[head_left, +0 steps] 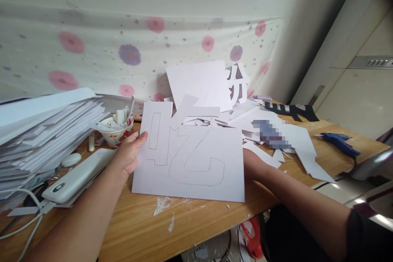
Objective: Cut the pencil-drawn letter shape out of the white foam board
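Observation:
A white board (196,172) with pencilled outlines of large character shapes is held up above the table, tilted towards me. Its upper left edge is cut away in steps. My left hand (132,151) grips the board's left edge, thumb on the front face and the other fingers behind it. At the right edge, my right hand (250,161) reaches behind the board, so its fingers are hidden and I cannot tell how it touches the sheet.
White offcuts (239,114) pile up behind the board. A blue glue gun (339,141) lies at the right, near black cut-out letters (291,111). On the left are stacked white sheets (46,139), a paper bowl (115,133) of scraps and a white power bank (78,176) with cables.

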The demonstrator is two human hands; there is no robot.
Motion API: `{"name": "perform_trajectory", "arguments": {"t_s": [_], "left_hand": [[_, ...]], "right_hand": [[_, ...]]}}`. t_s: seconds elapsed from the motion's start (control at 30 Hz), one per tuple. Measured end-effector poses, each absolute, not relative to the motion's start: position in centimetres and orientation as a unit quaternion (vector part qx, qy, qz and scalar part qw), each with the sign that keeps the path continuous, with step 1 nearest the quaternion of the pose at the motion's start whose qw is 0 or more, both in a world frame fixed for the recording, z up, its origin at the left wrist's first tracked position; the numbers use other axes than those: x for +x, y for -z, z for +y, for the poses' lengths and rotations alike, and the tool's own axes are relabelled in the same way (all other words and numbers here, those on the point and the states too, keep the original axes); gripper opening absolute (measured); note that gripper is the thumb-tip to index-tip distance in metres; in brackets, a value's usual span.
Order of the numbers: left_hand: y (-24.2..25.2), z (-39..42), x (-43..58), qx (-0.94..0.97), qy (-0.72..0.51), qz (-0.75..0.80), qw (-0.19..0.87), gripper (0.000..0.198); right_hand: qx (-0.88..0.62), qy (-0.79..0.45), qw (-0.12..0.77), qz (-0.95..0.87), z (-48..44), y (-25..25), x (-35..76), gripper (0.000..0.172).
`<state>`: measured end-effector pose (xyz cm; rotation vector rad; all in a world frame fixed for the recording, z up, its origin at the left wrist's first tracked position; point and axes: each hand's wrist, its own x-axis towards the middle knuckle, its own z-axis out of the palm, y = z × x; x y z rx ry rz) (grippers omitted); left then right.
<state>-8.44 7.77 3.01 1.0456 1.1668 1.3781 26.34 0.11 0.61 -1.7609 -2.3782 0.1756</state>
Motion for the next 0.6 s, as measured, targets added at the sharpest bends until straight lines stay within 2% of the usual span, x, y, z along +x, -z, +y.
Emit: {"name": "perform_trajectory", "arguments": {"t_s": [0.1,0.17,0.27,0.37,0.43,0.53,0.6], "left_hand": [[-3.1,7.6,-8.4,0.42,-0.564,0.481,0.523,0.045],[-3.2,7.5,-8.4,0.412,-0.559,0.48,0.536,0.042],[-3.4,7.3,-8.2,0.403,-0.551,0.483,0.549,0.035],[-3.7,6.6,-7.5,0.394,-0.545,0.49,0.554,0.03],[-3.9,5.5,-7.1,0.389,-0.542,0.497,0.555,0.028],[-4.0,3.4,-7.7,0.386,-0.54,0.504,0.552,0.033],[-4.2,1.9,-9.1,0.401,-0.531,0.52,0.535,0.039]], "right_hand": [[-0.591,-0.085,0.091,-0.797,0.5,-1.1,27.0,0.025],[-0.598,-0.088,0.135,-0.785,0.6,-1.2,28.3,0.029],[-0.634,-0.123,0.263,-0.716,0.3,-1.3,31.1,0.048],[-0.657,-0.276,0.433,-0.552,-0.7,-1.7,33.3,0.062],[-0.633,-0.345,0.515,-0.463,-1.7,-2.1,34.0,0.069],[-0.603,-0.376,0.568,-0.415,-3.3,-2.6,34.1,0.081],[-0.59,-0.392,0.568,-0.419,-4.1,-2.8,34.0,0.078]]}}
